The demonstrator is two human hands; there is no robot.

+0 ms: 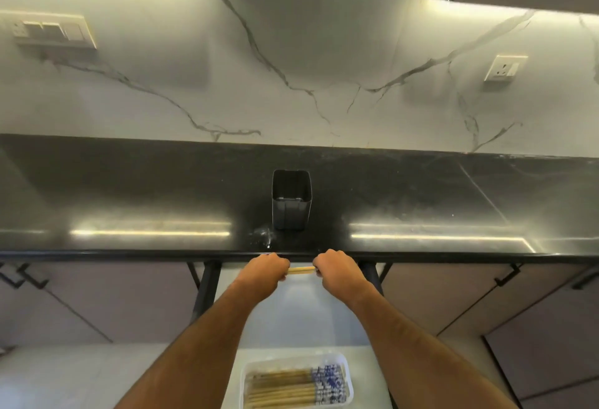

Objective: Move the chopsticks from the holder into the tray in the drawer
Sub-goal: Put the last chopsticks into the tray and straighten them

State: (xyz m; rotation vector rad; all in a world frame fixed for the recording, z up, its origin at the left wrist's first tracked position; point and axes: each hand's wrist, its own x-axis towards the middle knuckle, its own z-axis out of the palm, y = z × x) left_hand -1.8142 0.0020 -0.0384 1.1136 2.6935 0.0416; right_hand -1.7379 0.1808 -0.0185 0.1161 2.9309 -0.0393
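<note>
Chopsticks (300,270) are held level just in front of the table (129,201) edge, a small bundle spanning the gap between the two hands. The left hand (264,271) curls round one end and the right hand (335,271) curls round the other, so each grip is closed on the bundle; only a short pale wooden stretch shows between the fists. How many sticks are in the bundle cannot be told.

Behind the hands, the dark holder (291,204) stands upright on the table, and its inside looks bare. Nearer the person than the hands, the clear tray (346,366) lies in the open drawer (363,356), already carrying a row of chopsticks laid side by side, wooden shafts to the left and blue-patterned ends to the right.

As for handling, the sticks are likely light, thin and stiff, smooth enough to slide against one another and fan out if held loosely. Taking them near both ends, as here, looks a sound way to keep them parallel and square the tips before lowering them. They should go down flat, lined up with those already in the tray; dropped from above they could bounce or roll crosswise.

Both ends of the held bundle are hidden inside the fists, so which end is patterned is unclear. The tray's near side is cut off by the bottom of the view, the drawer's front is out of sight, and the forearms cover part of its floor.
</note>
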